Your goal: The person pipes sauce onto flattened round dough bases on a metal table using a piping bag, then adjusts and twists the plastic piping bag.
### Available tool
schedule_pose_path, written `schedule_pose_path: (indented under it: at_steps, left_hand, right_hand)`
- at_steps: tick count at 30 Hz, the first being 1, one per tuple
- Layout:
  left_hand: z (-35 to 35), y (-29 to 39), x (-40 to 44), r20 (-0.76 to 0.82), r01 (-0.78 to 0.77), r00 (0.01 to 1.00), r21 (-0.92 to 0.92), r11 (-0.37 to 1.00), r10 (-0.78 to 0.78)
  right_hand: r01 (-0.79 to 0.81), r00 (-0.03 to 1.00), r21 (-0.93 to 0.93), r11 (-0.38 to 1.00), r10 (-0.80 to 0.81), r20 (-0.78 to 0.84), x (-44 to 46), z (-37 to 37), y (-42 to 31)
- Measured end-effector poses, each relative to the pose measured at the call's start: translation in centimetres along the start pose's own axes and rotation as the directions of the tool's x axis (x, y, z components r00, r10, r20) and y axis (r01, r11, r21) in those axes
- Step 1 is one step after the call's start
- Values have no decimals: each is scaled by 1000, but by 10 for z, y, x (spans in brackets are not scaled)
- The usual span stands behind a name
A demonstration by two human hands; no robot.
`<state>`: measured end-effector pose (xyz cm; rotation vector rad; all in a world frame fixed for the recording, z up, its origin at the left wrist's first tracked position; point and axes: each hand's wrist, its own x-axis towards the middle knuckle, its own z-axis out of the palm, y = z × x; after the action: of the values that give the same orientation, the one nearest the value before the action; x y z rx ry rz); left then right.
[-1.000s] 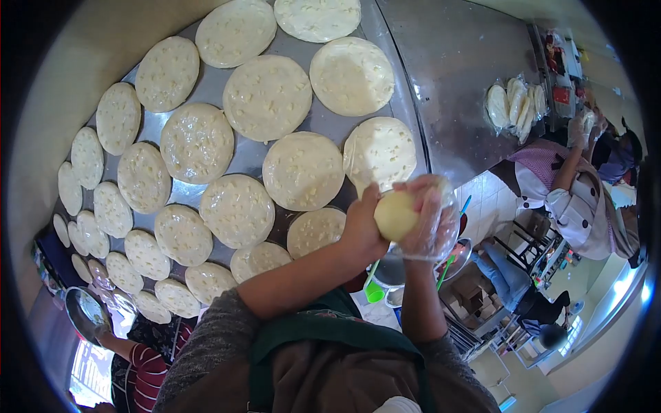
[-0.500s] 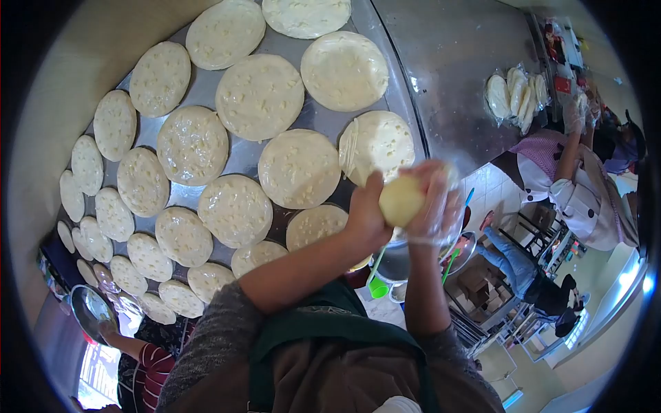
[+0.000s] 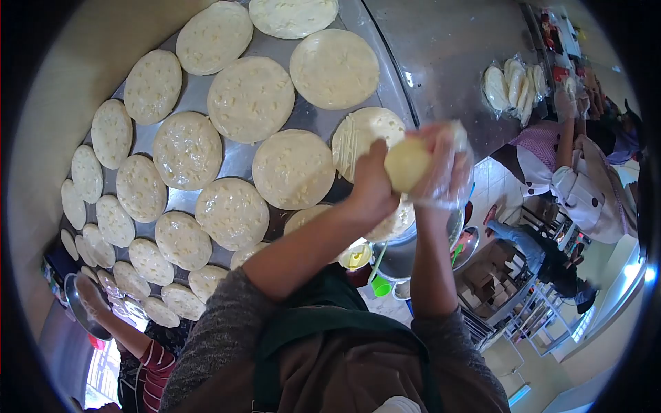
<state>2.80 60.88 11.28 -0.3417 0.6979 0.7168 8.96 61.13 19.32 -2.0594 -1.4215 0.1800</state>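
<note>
A smooth pale yellow ball is between my two hands, above the edge of the metal table. My right hand, in a clear plastic glove, is closed around its right side. Against its left side my bare left hand is curled, thumb up, its fingertips partly hidden. Just behind the hands lies a round flat dough piece with pale strips across its left part. Another dough round with small pale lumps lies to the left.
Several dough rounds cover the metal table. Bagged flat breads lie at the back right. Below my hands are a metal bowl, a green cup and a container of yellow pieces. Other people stand at right and lower left.
My hands and the ball have shifted slightly right and up in view. At lower left, another person's hand and the round pan have moved. The camera view has turned slightly.
</note>
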Motion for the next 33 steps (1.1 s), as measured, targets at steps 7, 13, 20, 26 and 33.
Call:
schedule_pose_path:
  at_steps: [7,13,20,26,33]
  left_hand:
    - [-18,-24,-37,-132,90,987,-57,994,-97]
    - [7,-6,6,-19,26,999,33,999,-26]
    - [-8,-28,-48,-136,86,988,50,995,-79]
    - [5,-17,7,-50,48,998,76,996,-44]
    - [-13,-40,-35,-152,118,982,39,992,-111]
  right_hand:
    - [-179,982,163,970,167,88,-43,-11,19]
    - [-75,997,134,988,72,26,4,-5,13]
    - [-86,993,29,996,83,80,-47,-18,31]
    - [187,982,-305,934,-186,31,5,-12,25]
    - [-112,991,-23,993,114,70,-45,-28,36]
